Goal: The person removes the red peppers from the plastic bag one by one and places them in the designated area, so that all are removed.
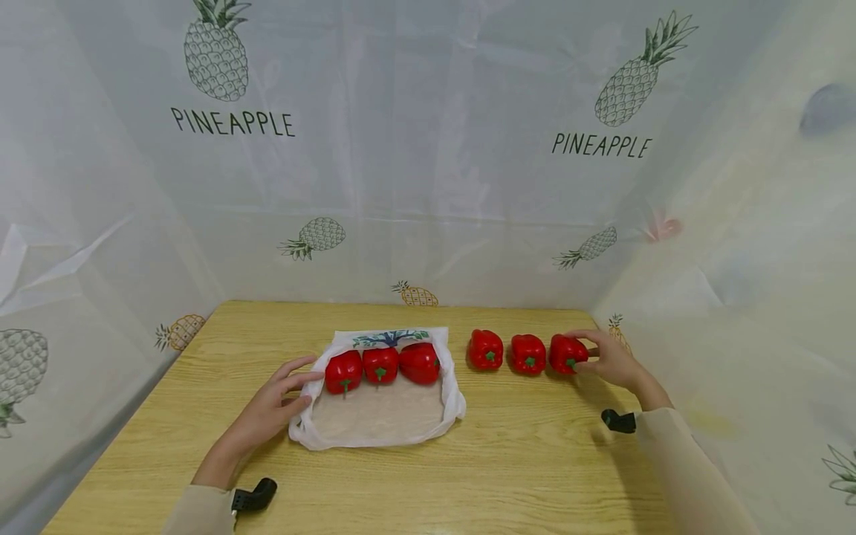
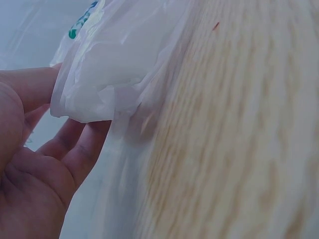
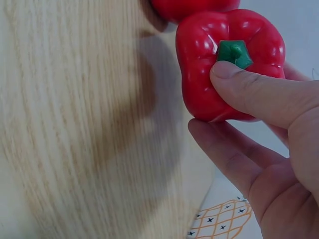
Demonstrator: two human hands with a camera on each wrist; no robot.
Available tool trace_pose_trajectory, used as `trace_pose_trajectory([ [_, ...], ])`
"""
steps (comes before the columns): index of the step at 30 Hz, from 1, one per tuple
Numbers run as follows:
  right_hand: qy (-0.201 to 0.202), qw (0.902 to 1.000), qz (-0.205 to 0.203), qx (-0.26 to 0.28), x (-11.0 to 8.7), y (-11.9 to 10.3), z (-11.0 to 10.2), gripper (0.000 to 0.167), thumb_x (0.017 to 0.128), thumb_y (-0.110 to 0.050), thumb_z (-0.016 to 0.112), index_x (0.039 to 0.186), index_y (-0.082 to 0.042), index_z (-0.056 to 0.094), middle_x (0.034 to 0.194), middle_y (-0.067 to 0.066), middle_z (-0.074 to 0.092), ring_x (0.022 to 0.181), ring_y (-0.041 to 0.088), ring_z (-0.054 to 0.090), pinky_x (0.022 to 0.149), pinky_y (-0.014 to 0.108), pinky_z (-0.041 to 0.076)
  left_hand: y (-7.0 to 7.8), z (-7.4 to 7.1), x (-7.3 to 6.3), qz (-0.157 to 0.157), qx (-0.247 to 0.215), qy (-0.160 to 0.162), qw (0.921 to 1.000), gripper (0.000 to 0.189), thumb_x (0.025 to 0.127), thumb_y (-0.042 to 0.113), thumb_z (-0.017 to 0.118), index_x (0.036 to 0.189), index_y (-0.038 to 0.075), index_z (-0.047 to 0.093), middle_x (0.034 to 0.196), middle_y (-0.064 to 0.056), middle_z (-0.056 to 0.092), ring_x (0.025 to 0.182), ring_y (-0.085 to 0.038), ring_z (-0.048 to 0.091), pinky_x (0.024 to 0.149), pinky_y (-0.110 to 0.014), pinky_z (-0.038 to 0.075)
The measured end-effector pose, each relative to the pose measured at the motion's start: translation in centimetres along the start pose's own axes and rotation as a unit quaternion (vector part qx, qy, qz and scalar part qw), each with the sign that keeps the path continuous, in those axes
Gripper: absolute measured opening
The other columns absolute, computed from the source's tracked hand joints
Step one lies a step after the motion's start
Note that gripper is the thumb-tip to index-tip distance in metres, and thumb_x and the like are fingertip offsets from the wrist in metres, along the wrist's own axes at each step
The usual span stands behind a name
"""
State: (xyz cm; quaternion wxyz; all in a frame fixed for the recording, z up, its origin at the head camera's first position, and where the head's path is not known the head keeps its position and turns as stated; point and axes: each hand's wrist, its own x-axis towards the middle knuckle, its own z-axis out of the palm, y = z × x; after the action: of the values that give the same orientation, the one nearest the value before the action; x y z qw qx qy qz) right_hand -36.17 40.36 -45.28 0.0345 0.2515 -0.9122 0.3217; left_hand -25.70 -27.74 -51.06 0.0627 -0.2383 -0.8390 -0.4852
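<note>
A white plastic bag (image 1: 377,427) lies with its mouth spread wide and its rim folded back. Three red bell peppers sit in a row along its far side; the rightmost pepper (image 1: 419,363) is tipped sideways. At the bag's left rim, my left hand (image 1: 270,405) holds the edge; in the left wrist view the plastic hides some fingertips. My right hand (image 1: 617,362) grips the rightmost bell pepper (image 3: 199,74) of a second row. Its thumb lies by the green stem, and its other fingers are at the pepper's side and behind it.
Two more bell peppers, a left one (image 1: 484,350) and a middle one (image 1: 527,354), stand between the bag and the held pepper. All rest on a wooden table (image 1: 508,475). Pineapple-printed plastic curtains (image 1: 428,171) hang behind the table and on both sides.
</note>
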Motion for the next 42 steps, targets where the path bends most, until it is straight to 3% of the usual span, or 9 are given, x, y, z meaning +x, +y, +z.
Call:
trace_pose_trajectory([
  [14,-0.010,0.9997,0.022,0.005,-0.4,0.9,0.6,0.061,0.088,0.012,0.079,0.145,0.003,0.056,0.148,0.032,0.052,0.125,0.057,0.057,0.091,0.054,0.060,-0.3,0.0,0.0,0.000,0.004,0.002,1.0000,0.038,0.105,0.003,0.066,0.143,0.006,0.066,0.167,-0.019,0.033,0.132,-0.046,0.053,0.093,-0.025,0.056],
  [25,-0.019,0.9994,0.010,0.029,-0.3,1.4,0.7,0.060,0.088,0.013,0.078,0.143,0.006,0.054,0.146,0.032,0.053,0.126,0.056,0.055,0.092,0.055,0.060,-0.5,0.0,0.1,0.001,0.003,0.002,1.0000,0.039,0.104,0.002,0.066,0.143,0.008,0.066,0.167,-0.017,0.034,0.133,-0.046,0.054,0.094,-0.024,0.055],
  [31,-0.018,0.9994,0.016,0.026,-0.4,1.0,0.7,0.060,0.089,0.011,0.079,0.143,0.006,0.054,0.145,0.033,0.052,0.119,0.055,0.062,0.090,0.052,0.061,-0.3,0.0,0.0,0.001,0.009,0.003,1.0000,0.039,0.104,0.002,0.066,0.142,0.008,0.067,0.167,-0.017,0.035,0.137,-0.044,0.049,0.096,-0.022,0.053],
  [42,-0.036,0.9986,0.013,0.037,-0.6,0.3,0.0,0.063,0.090,0.011,0.078,0.146,0.009,0.049,0.149,0.038,0.045,0.113,0.057,0.065,0.090,0.060,0.059,-0.1,0.1,0.0,-0.003,0.017,0.008,0.9998,0.039,0.103,0.003,0.067,0.142,0.008,0.067,0.166,-0.015,0.036,0.139,-0.045,0.049,0.097,-0.021,0.052],
])
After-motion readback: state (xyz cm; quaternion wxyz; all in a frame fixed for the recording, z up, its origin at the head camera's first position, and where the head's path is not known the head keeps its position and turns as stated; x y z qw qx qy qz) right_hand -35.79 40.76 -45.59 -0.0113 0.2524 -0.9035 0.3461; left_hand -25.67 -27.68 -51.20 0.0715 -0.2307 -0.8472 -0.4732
